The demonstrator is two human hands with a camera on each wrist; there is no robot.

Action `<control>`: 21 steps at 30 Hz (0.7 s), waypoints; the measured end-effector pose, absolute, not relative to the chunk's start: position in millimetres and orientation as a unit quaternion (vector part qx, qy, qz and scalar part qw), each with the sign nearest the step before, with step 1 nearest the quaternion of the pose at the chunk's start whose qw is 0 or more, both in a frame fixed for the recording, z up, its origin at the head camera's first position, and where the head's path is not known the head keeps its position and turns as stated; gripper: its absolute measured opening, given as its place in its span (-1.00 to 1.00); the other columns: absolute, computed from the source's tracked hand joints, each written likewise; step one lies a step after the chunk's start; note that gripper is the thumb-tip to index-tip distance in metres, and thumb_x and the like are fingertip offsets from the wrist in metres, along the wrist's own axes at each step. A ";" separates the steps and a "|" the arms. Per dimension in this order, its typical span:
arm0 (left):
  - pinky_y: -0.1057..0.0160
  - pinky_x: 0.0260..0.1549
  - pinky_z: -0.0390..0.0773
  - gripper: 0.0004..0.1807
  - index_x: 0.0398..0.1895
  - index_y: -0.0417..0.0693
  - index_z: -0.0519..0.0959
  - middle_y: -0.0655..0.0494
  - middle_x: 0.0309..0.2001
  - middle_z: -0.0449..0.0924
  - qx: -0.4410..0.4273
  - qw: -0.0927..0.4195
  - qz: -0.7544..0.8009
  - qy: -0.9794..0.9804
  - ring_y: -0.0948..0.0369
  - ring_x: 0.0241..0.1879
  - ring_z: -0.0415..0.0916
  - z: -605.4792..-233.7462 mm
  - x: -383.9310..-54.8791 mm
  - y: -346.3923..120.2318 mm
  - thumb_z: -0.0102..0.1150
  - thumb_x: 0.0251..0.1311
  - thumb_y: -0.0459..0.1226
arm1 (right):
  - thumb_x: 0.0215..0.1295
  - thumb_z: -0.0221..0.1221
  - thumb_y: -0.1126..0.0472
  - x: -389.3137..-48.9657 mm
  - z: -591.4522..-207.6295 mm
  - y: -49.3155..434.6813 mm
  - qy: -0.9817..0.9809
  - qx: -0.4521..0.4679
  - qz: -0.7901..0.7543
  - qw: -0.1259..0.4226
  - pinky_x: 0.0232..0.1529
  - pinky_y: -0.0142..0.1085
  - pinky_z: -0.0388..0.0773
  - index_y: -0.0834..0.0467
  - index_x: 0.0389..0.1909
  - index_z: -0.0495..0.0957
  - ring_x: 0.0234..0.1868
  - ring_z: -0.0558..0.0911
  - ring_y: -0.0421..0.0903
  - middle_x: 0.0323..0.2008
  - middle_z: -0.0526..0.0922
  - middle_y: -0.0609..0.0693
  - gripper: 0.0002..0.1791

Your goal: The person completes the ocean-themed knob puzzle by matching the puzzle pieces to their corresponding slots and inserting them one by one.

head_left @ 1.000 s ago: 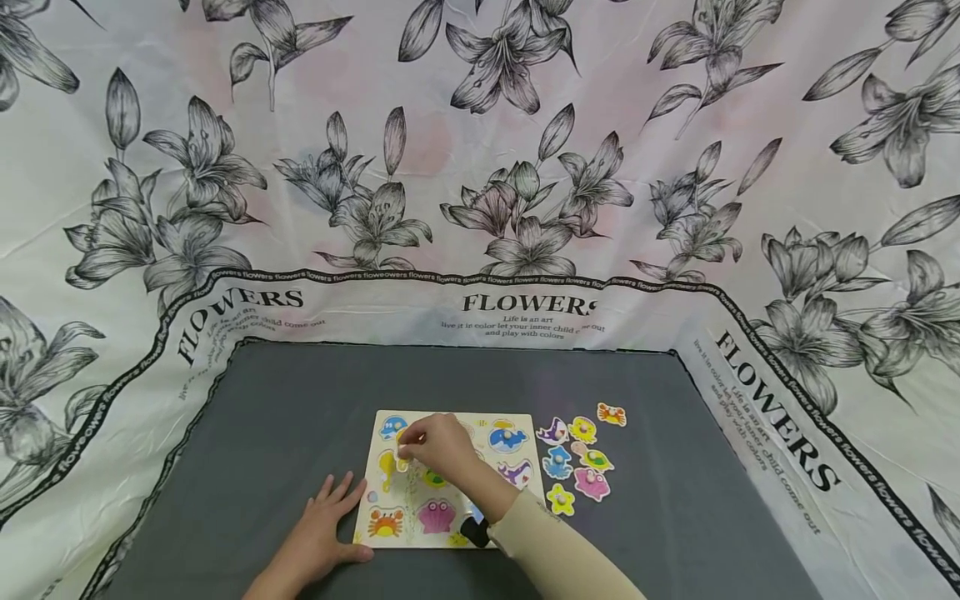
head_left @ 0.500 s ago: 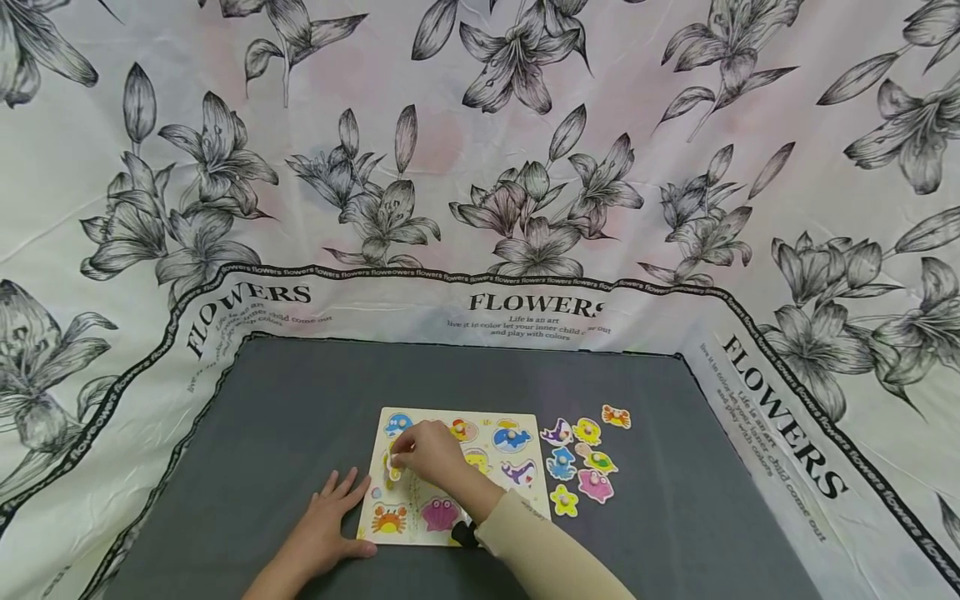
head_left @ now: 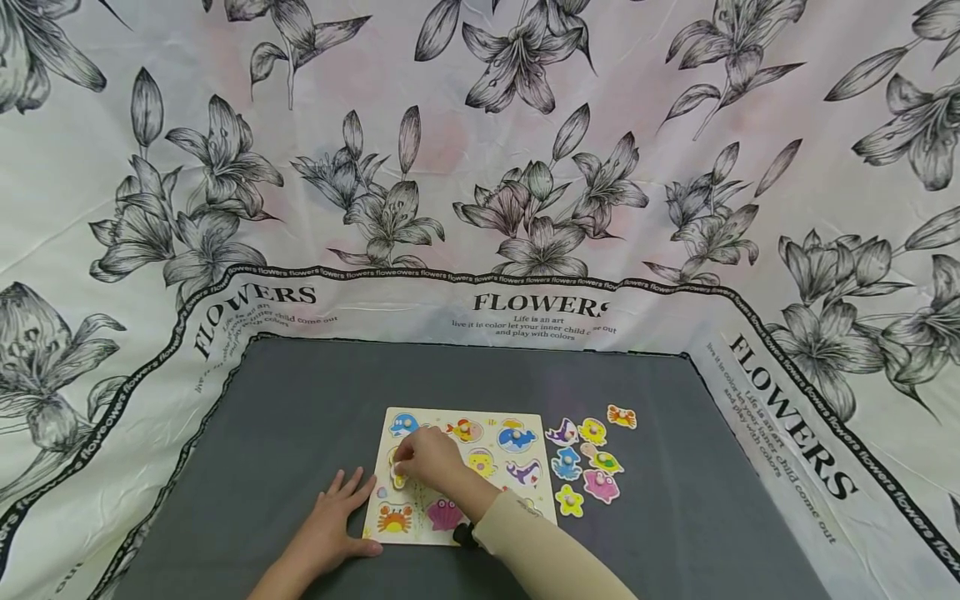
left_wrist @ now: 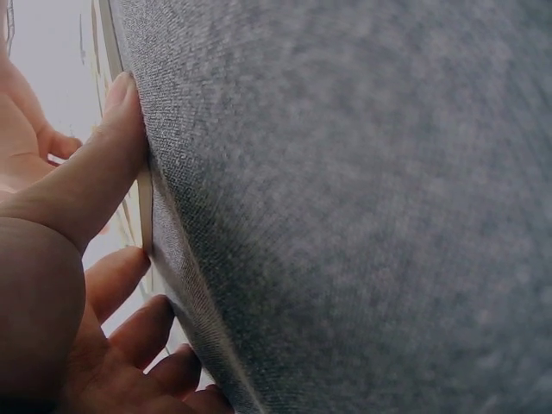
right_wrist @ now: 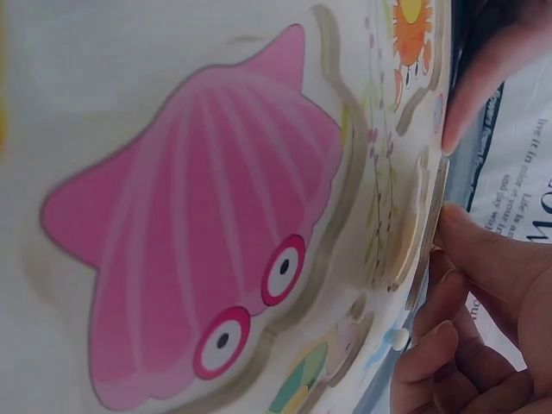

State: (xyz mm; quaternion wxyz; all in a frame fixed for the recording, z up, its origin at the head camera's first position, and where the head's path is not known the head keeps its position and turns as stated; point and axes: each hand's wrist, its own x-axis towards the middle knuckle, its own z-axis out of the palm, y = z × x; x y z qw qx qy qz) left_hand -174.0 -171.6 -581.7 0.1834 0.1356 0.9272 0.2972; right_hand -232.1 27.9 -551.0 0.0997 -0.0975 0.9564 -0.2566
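A cream wooden peg puzzle board [head_left: 435,418] with sea-animal pictures lies on the grey cloth. My right hand [head_left: 435,460] reaches over its left side and pinches a yellow seahorse puzzle piece [head_left: 397,477] between thumb and fingers. That piece overlaps the seahorse picture in the head view; in the right wrist view the fingertips are low, right at the board's surface. My left hand [head_left: 333,517] rests at the board's left edge with fingers spread, its thumb [left_wrist: 108,155] along the edge near the lower corner. A pink shell recess [right_wrist: 198,233] fills much of the right wrist view.
Right of the board lie several loose pieces, among them a crab [head_left: 622,417], a turtle [head_left: 604,461], a pink shell [head_left: 602,486] and a yellow star [head_left: 570,500]. A knobbed whale [head_left: 516,438] and fish [head_left: 465,430] sit in the board. Flower-printed fabric [head_left: 420,317] rises behind.
My right hand has moved the seahorse piece left and slightly down, from beside the seahorse picture to over it. The left hand holds its place at the board's edge. The head view shifts slightly.
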 end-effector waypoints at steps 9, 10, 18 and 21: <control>-0.49 0.36 -0.01 0.22 0.50 -0.02 0.34 -0.22 0.54 0.16 0.129 0.188 0.300 0.926 -0.35 0.55 -0.14 -580.7 -174.0 -172.3 0.66 -0.38 0.10 | 0.16 0.47 0.09 -237.7 -558.8 23.5 0.957 -0.100 -0.249 0.106 -0.33 -0.40 0.50 -0.05 -0.37 0.79 -0.46 0.49 -0.33 -0.48 0.70 -0.29 -0.94; -0.49 0.36 -0.01 0.22 0.50 -0.02 0.34 -0.22 0.54 0.16 0.129 0.188 0.299 0.927 -0.35 0.55 -0.15 -580.8 -173.9 -172.2 0.66 -0.38 0.10 | 0.16 0.47 0.09 -237.8 -559.4 23.4 0.957 -0.101 -0.249 0.105 -0.33 -0.40 0.50 -0.06 -0.38 0.79 -0.46 0.49 -0.33 -0.48 0.69 -0.30 -0.94; -0.48 0.37 0.00 0.23 0.50 0.00 0.34 -0.21 0.54 0.16 0.128 0.187 0.295 0.928 -0.34 0.55 -0.14 -581.9 -174.0 -172.0 0.66 -0.39 0.11 | 0.16 0.47 0.11 -239.7 -561.1 22.6 0.954 -0.109 -0.255 0.109 -0.34 -0.40 0.47 -0.05 -0.40 0.77 -0.45 0.48 -0.30 -0.49 0.67 -0.28 -0.94; -0.48 0.37 0.00 0.23 0.50 0.00 0.34 -0.21 0.54 0.16 0.127 0.186 0.293 0.929 -0.34 0.55 -0.14 -582.3 -174.2 -172.3 0.65 -0.39 0.12 | 0.16 0.47 0.11 -239.7 -560.4 22.8 0.955 -0.109 -0.251 0.115 -0.37 -0.39 0.45 -0.05 -0.40 0.76 -0.47 0.48 -0.29 -0.50 0.66 -0.27 -0.94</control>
